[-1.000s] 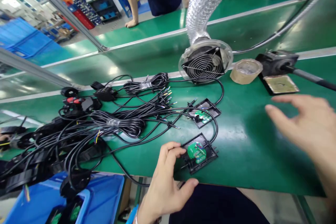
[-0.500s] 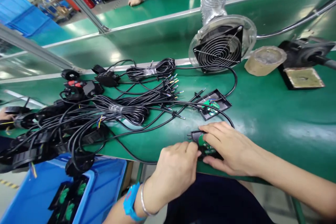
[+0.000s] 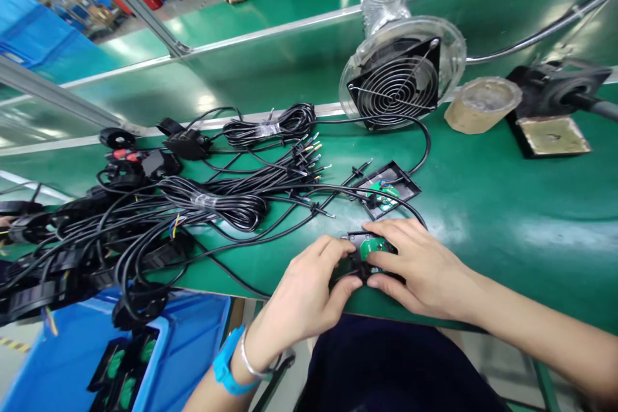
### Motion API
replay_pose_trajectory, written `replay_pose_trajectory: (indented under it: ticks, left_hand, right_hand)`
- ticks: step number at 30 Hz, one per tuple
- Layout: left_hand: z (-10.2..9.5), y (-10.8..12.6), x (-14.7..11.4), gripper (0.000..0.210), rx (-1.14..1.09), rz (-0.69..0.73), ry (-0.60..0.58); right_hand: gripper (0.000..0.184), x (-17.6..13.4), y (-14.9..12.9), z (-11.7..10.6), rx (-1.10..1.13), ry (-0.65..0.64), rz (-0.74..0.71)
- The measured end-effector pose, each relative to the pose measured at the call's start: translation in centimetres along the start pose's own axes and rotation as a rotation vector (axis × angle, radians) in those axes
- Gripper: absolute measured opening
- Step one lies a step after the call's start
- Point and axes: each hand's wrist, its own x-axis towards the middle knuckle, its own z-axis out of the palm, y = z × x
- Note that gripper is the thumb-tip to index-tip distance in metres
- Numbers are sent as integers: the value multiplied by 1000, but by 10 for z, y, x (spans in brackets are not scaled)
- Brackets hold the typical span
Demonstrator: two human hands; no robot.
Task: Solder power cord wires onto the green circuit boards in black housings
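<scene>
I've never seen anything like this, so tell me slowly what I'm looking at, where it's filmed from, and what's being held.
There's no machine doing the handling: these are a person's own bare left hand and right hand, seen by a camera worn on the head, looking forward and down. Both hands hold a black case with a green board inside. On the green bench, a second case lies just beyond them. Black cables spread to the left. Farther back stand a round fan and what looks like a tape roll.
</scene>
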Motion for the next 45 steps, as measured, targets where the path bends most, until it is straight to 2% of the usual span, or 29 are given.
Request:
replay_pose_trajectory:
  ticks: [2, 4, 7, 9, 11, 15, 20, 24, 27, 30, 34, 45]
  left_hand:
    - [5, -6, -2, 35, -66, 52, 4]
    - [13, -11, -3, 36, -104, 66, 46]
    - [21, -16, -5, 26, -106, 81, 165]
    - [21, -15, -4, 15, -70, 103, 201]
    - [17, -11, -2, 16, -4, 113, 165]
    - [7, -1, 8, 37, 255, 114, 41]
    - [-2, 8, 22, 16, 634, 265, -59]
    - [-10, 11, 33, 19, 689, 364, -173]
    - [-13, 10, 39, 18, 595, 301, -236]
    - [-12, 10, 42, 15, 469, 164, -274]
    - [-8, 10, 40, 17, 380, 55, -228]
    - [-6, 8, 30, 21, 411, 64, -113]
  right_hand:
    - [19, 1, -4, 0, 44, -6, 31]
    - [17, 3, -7, 2, 59, 6, 52]
    - [14, 7, -13, 8, 15, 66, 74]
    - [16, 9, -17, 14, -17, 112, 79]
    - [17, 10, -19, 18, -41, 139, 68]
    - [15, 11, -20, 21, -49, 130, 40]
    - [16, 7, -16, 24, 35, 124, 71]
    - [19, 6, -16, 29, 18, 191, 85]
    - [19, 7, -16, 30, 10, 215, 91]
    - [20, 7, -17, 29, 10, 210, 101]
    - [20, 8, -18, 26, 11, 176, 106]
    - [19, 9, -18, 24, -5, 139, 106]
